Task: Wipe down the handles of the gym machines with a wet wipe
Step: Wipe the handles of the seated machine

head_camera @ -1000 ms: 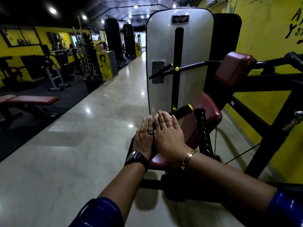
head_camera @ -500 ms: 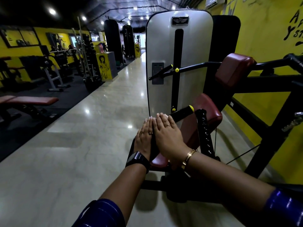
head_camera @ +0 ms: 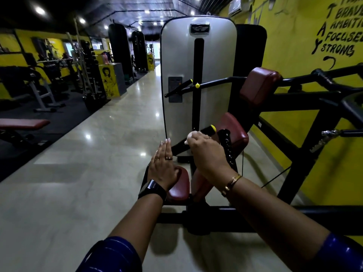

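Both hands have parted since the earlier frames, when they lay pressed side by side; the right one has slid up the bar, and the wipe now shows. The wet wipe [head_camera: 189, 136], a small crumpled white wad, sits on the black handle [head_camera: 204, 131] under the right hand [head_camera: 206, 154], whose grip is clenched round wipe and bar together. This handle's long axis climbs from lower left, near the left fingertips, up and rightward to its yellow end cap [head_camera: 213, 128], which lies just beyond the right knuckles. I judge the short stretch to the cap is next, and the right hand is plainly nearer. The left hand [head_camera: 162, 167] lies flat, grip released, fingers straight, over the padded maroon seat [head_camera: 179, 185]. A glossy ribbed black handle [head_camera: 226, 144] stands just right; behind rises the smooth grey weight-stack cover [head_camera: 180, 65].
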